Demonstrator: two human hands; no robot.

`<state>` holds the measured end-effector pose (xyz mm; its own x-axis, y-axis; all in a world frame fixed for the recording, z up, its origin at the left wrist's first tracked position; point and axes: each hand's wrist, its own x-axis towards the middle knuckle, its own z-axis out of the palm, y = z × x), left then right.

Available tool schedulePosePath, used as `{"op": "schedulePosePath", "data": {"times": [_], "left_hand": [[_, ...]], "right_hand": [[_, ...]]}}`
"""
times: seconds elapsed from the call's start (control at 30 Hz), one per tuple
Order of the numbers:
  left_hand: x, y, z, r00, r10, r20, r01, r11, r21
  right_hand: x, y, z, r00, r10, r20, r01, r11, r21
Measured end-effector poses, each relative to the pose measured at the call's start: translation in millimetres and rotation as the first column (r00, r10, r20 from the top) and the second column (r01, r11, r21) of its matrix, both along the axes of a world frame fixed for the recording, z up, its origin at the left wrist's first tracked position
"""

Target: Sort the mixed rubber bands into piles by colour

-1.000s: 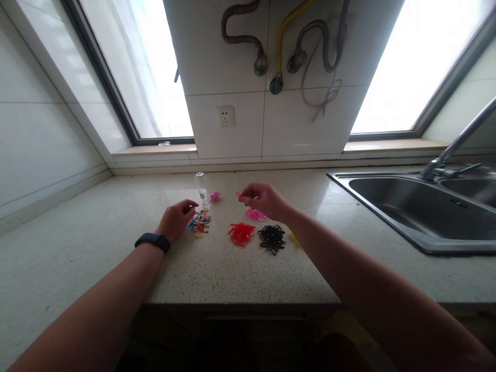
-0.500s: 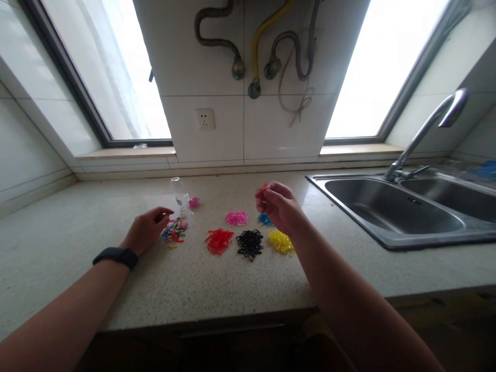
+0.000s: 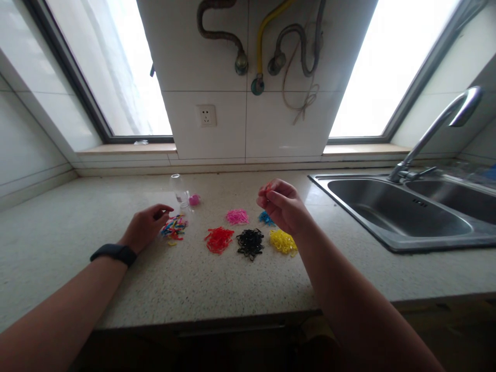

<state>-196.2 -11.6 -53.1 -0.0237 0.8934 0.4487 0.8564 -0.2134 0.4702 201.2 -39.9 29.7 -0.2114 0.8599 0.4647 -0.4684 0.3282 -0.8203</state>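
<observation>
My right hand (image 3: 282, 206) is raised over the counter with its fingertips pinched on a small red rubber band (image 3: 268, 189), mostly hidden by the fingers. Below it lie a blue rubber band pile (image 3: 266, 217), partly covered, and a yellow pile (image 3: 283, 242). My left hand (image 3: 146, 226) rests at the edge of a mixed-colour rubber band pile (image 3: 175, 227), fingers apart and holding nothing visible. Between the hands are a red pile (image 3: 219, 240), a black pile (image 3: 250, 243) and a pink pile (image 3: 237, 216).
Behind the mixed pile are a clear plastic bottle (image 3: 180, 191) and a pink cap (image 3: 194, 200). A steel sink (image 3: 395, 243) with a faucet (image 3: 426, 132) is set into the counter (image 3: 174, 289) at the right. Pipes and a socket (image 3: 206, 115) are on the wall.
The view has shifted slightly. My right hand stays raised with its pinch on the red rubber band, and my left hand keeps its place by the mixed pile.
</observation>
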Motion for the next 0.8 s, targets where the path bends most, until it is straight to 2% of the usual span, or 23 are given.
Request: {"op": "schedulePosePath", "data": {"times": [0.3, 0.4, 0.5, 0.57, 0.67, 0.73, 0.8], "left_hand": [[2, -2, 2.5, 1.000, -0.009, 0.001, 0.009, 1.000, -0.004], [3, -2, 3.2, 1.000, -0.019, 0.001, 0.019, 1.000, 0.007], [3, -2, 3.2, 1.000, -0.030, 0.001, 0.030, 0.999, 0.018], [4, -2, 2.9, 0.999, -0.034, 0.006, 0.034, 0.999, 0.025], [4, -1, 2.1, 0.999, -0.035, 0.014, 0.035, 0.999, 0.031], [4, -1, 1.7, 0.999, -0.038, 0.019, 0.038, 0.999, 0.035], [4, 0, 1.2, 0.999, -0.045, 0.022, 0.044, 0.998, 0.037]], "right_hand": [[0, 2, -0.5, 1.000, -0.019, -0.021, 0.020, 1.000, 0.010], [-3, 1, -1.0, 0.995, -0.071, 0.066, 0.069, 0.997, 0.031], [-8, 2, -5.5, 0.960, -0.140, 0.241, 0.117, 0.987, 0.108], [-13, 3, -11.5, 0.894, -0.217, 0.392, 0.147, 0.968, 0.201], [-20, 4, -22.3, 0.700, -0.384, 0.602, 0.153, 0.904, 0.398], [-25, 4, -28.6, 0.545, -0.487, 0.682, 0.093, 0.844, 0.528], [-30, 3, -33.1, 0.435, -0.546, 0.716, 0.000, 0.795, 0.606]]}}
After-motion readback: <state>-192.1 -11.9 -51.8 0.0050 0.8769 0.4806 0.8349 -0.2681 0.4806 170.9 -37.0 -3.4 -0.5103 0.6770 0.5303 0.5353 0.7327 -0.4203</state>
